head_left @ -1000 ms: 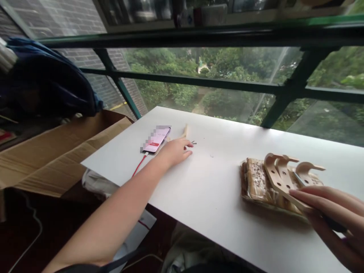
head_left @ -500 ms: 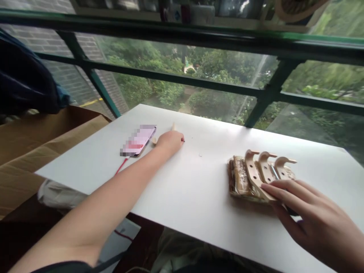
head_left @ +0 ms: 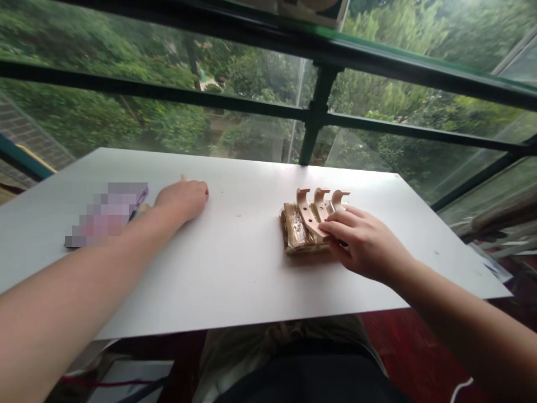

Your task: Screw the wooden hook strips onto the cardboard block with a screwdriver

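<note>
My right hand (head_left: pixel 363 240) is closed, thumb and fingers pinching the near end of a pale wooden rack with three curved hooks (head_left: pixel 308 215) and small drilled holes. A short metal rod shows between the hooks. The rack rests over a brown block in clear wrapping (head_left: pixel 294 226), whose contents I cannot make out. Farther left, my left hand (head_left: pixel 183 198) is curled on the white table, its fingers mostly hidden. Pale wooden tips (head_left: pixel 184 177) stick out from behind it, so a wooden piece appears to be under or in that hand.
A phone with a blurred screen (head_left: pixel 113 210) lies on the white table (head_left: pixel 235 285), left of my left hand and partly behind my forearm. Green window bars (head_left: pixel 316 106) and glass stand beyond the far edge. A white cable (head_left: pixel 461 387) hangs at lower right.
The view has swung to the right, so the table and both hands appear farther left. My right hand keeps its hold on the wooden rack. My left hand stays curled near the phone.
</note>
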### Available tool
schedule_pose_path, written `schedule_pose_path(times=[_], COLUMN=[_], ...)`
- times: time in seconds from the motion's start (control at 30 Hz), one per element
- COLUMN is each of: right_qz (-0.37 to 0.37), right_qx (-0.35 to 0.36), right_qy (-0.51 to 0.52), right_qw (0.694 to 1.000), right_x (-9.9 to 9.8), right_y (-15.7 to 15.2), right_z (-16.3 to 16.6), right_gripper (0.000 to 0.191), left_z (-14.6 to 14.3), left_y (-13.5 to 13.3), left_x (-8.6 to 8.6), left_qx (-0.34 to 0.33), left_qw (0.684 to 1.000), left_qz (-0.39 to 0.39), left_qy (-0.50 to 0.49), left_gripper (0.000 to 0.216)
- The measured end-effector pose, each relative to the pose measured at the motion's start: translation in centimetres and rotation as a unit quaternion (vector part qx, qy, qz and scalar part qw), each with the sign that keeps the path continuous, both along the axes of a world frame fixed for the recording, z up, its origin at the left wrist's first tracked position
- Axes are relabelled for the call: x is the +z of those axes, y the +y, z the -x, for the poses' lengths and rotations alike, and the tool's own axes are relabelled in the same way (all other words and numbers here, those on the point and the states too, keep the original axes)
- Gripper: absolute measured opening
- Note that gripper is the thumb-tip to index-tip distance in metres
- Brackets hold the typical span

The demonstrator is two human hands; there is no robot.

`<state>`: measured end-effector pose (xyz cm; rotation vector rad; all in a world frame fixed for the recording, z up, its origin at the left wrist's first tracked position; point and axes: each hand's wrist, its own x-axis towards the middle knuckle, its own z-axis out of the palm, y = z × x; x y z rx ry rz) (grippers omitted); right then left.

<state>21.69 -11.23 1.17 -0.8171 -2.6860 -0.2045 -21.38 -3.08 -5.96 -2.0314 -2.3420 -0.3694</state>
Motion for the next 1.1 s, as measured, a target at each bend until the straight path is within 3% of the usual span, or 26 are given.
schedule_pose_path(times=[0.2, 0.3, 0.4, 0.6, 0.93, 1.1], right_qz=[-0.001, -0.006, -0.010, -0.024, 0.005, 0.027], right_qx=[-0.063, -0.091, -0.084, -0.060, -0.035, -0.012], right_qy=[0.079, 0.106, 0.098, 0.063, 0.044, 0.021], right_qw=[0.995, 0.990, 0.992, 0.996, 0.998, 0.999], right_x=[-0.2, -0.2, -0.2, -0.5, -0.8, -0.4], right_y=[-0.2, -0.5, -0.9, -1.1, -0.8, -0.3], right_z=[-0.4, -0.1, 0.1, -0.6, -0.9, -1.0], right_gripper=[0.018, 0.016, 0.017, 0.023, 0.027, 0.026], left_z=[-4.1, -8.3, -12.9, -18.9, -21.2, -20.8], left_y=[-1.2, -2.5, -4.0, -5.6, -4.0, -3.9], left_x=[1.6, 2.5, 3.1, 3.3, 2.5, 1.4], left_qx=[0.000, -0.072, -0.184, -0.269, -0.312, -0.345], left_qw=[0.990, 0.971, 0.907, 0.859, 0.867, 0.849], left_qz=[-0.107, -0.144, -0.186, -0.156, -0.193, -0.209], left_qy=[-0.088, -0.175, -0.330, -0.406, -0.337, -0.341], left_gripper=[0.024, 0.024, 0.024, 0.021, 0.010, 0.009])
